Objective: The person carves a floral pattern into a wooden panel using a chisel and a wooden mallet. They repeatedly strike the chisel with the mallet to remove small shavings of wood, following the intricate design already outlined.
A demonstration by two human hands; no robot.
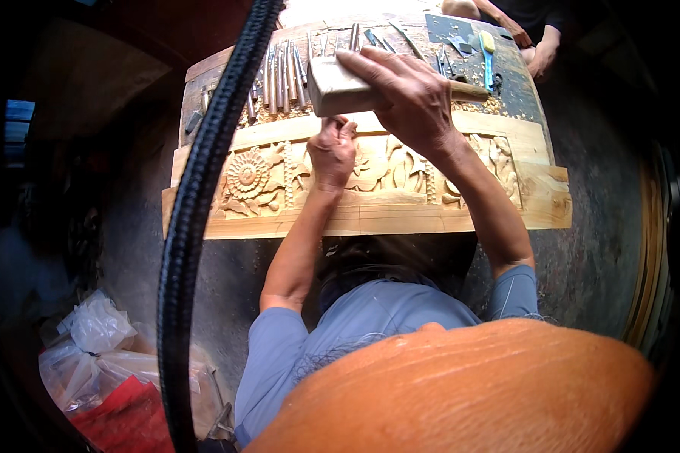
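Right hand (415, 98) clamped on the wooden mallet (340, 89), raised over the chisel.
Left hand (331, 151) fists the chisel (338, 119) against the carved panel (400, 174); I'd judge short, square taps safest beside the spare chisels (279, 75).

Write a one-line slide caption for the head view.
Right hand grips a pale wooden mallet above the left hand, fisted on a light wooden panel carved with flowers.

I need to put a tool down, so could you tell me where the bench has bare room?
Little. The plain front rail of the carved panel is bare, as is its right end. Behind it, chisels crowd the bench; the left hand and right hand with mallet fill the middle.
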